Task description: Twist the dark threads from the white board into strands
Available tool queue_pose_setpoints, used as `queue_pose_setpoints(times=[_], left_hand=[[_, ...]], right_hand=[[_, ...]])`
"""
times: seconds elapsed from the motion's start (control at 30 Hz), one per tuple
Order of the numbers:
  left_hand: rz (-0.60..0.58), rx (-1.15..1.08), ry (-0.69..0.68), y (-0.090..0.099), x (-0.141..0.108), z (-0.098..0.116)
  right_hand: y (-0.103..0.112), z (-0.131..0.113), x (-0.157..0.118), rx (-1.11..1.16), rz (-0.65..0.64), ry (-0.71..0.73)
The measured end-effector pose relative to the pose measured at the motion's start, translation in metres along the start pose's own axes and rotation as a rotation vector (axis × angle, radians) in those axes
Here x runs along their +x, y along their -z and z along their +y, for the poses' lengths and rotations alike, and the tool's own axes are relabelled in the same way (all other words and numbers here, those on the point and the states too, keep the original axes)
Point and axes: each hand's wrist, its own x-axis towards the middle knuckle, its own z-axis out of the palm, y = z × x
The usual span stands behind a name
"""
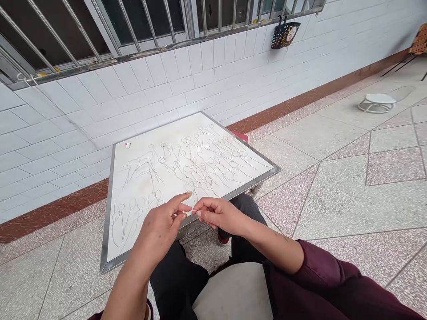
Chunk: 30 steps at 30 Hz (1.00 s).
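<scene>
Over the front edge of a white table (173, 129) with a grey metal rim, my two hands meet almost fingertip to fingertip. My right hand (220, 214) is closed, thumb and fingers pinched on something too small to make out. My left hand (163, 222) has its thumb near its fingertips and its index finger raised; whether it holds anything is unclear. Many thin dark looped wires (196, 171) lie spread across the table. Several straighter, bent wires (142, 169) lie in a group on its left part.
A small white and red object (128, 145) sits at the table's back left corner. Behind stands a white tiled wall (160, 95) with barred windows. A black basket (284, 34) hangs from the bars. On the floor at right is a low white seat (379, 99).
</scene>
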Motion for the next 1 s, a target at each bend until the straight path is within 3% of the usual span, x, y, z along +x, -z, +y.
queue_pose_setpoints(times=[0.27, 0.77, 0.87, 1.0], left_hand=[[0.049, 0.049, -0.065, -0.010, 0.004, 0.009], [0.073, 0.042, -0.102, -0.032, 0.012, 0.013], [0.071, 0.025, -0.079, -0.035, 0.010, 0.009], [0.042, -0.042, -0.048, -0.027, 0.009, 0.000]], right_hand=[[-0.008, 0.005, 0.000, -0.307, 0.238, 0.179], [-0.012, 0.021, 0.003, -0.469, 0.376, 0.152], [-0.012, 0.024, 0.002, -0.535, 0.369, 0.197], [-0.011, 0.024, 0.001, -0.455, 0.250, 0.236]])
